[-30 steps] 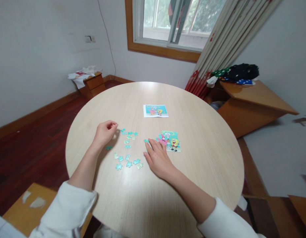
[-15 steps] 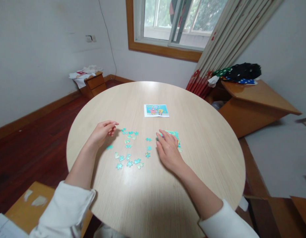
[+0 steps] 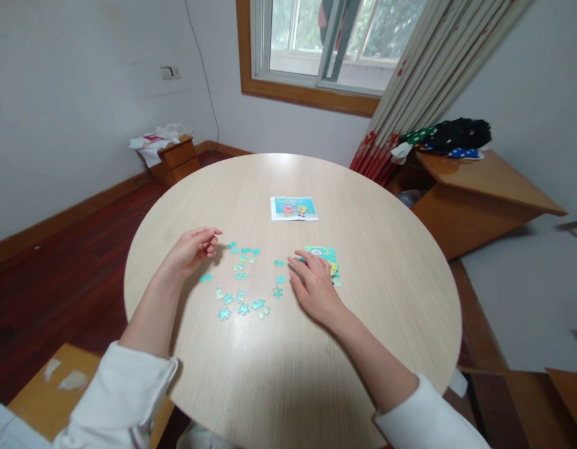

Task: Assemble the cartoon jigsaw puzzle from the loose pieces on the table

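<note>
My left hand point(image 3: 194, 249) is just left of the loose puzzle pieces, its index finger pointing right and the other fingers curled in. No piece shows in it. My right hand point(image 3: 316, 284) is over the left part of a partly joined puzzle point(image 3: 329, 255), fingers apart and reaching left. The hand hides some of this puzzle, which shows green, teal and a yellow figure. Several loose teal and pale jigsaw pieces point(image 3: 243, 308) are scattered between my hands. A short column of loose pieces point(image 3: 279, 279) lies close to my right fingertips.
A printed reference picture point(image 3: 295, 209) with cartoon figures lies beyond the pieces on the round wooden table point(image 3: 288, 374). Behind it are a window point(image 3: 335, 43) and a curtain point(image 3: 419, 81). A tilted wooden cabinet point(image 3: 475, 206) with cloths on top stands at the right.
My right hand has shifted slightly left and uncovered more of the joined puzzle. The left hand stays nearly in place.
</note>
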A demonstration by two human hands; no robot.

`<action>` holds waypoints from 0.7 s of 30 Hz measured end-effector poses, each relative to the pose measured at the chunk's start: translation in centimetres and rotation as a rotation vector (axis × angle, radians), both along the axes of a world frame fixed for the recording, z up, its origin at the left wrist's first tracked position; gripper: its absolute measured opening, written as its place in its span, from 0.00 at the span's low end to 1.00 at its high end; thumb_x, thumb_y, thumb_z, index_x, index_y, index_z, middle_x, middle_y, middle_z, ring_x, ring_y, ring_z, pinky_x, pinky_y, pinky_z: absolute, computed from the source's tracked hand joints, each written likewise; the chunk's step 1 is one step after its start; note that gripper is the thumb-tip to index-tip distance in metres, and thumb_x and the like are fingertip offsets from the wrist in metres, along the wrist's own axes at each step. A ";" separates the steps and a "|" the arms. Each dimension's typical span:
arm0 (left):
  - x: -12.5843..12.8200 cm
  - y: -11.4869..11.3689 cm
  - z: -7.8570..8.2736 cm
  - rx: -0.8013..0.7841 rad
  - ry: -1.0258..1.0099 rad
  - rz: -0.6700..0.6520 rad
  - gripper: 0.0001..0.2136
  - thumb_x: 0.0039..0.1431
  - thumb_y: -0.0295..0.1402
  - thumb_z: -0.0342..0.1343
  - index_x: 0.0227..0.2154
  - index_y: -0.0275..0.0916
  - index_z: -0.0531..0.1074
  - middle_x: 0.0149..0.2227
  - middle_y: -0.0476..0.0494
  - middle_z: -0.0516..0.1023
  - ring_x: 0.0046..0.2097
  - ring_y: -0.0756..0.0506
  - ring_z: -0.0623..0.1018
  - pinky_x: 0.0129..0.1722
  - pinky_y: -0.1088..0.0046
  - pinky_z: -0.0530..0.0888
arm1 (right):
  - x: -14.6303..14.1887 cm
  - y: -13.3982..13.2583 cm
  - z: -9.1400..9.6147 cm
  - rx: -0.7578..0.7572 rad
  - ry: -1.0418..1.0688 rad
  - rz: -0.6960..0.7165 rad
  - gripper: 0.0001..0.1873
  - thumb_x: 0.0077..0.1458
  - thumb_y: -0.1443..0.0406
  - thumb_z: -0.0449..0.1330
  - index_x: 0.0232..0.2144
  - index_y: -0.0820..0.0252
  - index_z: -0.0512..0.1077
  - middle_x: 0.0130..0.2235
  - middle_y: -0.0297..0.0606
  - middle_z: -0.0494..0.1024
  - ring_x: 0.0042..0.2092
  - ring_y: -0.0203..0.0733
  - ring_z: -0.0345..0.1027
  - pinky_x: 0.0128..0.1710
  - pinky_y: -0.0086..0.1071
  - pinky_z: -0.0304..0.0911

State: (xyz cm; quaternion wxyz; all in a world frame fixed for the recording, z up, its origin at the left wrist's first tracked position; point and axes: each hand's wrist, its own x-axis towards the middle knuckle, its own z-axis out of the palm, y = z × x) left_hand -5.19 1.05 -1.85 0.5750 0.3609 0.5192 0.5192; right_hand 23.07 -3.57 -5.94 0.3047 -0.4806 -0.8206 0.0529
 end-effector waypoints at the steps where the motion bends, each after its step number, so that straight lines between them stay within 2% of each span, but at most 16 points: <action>1: 0.0 0.0 0.0 -0.001 -0.004 0.001 0.08 0.44 0.30 0.62 0.28 0.32 0.74 0.20 0.51 0.67 0.20 0.55 0.64 0.18 0.80 0.62 | -0.1 0.0 0.0 -0.006 -0.001 0.007 0.16 0.61 0.65 0.49 0.48 0.59 0.71 0.53 0.49 0.70 0.56 0.50 0.61 0.55 0.51 0.53; 12: 0.0 0.3 0.2 -0.006 -0.040 0.042 0.06 0.44 0.30 0.60 0.26 0.34 0.73 0.18 0.53 0.64 0.19 0.56 0.61 0.19 0.80 0.60 | -1.8 -1.4 0.4 -0.087 -0.061 0.219 0.16 0.58 0.72 0.51 0.45 0.56 0.73 0.52 0.47 0.70 0.56 0.47 0.61 0.57 0.51 0.50; 16: -0.1 0.4 0.1 -0.008 -0.045 0.048 0.05 0.43 0.30 0.60 0.25 0.34 0.72 0.18 0.53 0.64 0.19 0.56 0.61 0.19 0.80 0.59 | -1.1 -0.8 0.5 -0.086 -0.079 0.232 0.16 0.57 0.74 0.51 0.40 0.55 0.75 0.50 0.46 0.71 0.54 0.47 0.62 0.56 0.51 0.50; 21: -0.2 0.5 -0.1 -0.003 -0.060 0.054 0.05 0.43 0.30 0.60 0.25 0.35 0.72 0.18 0.53 0.64 0.19 0.56 0.61 0.19 0.80 0.59 | 0.3 -0.2 1.2 -0.111 -0.057 0.241 0.12 0.60 0.70 0.53 0.38 0.56 0.76 0.42 0.42 0.74 0.47 0.44 0.66 0.51 0.46 0.53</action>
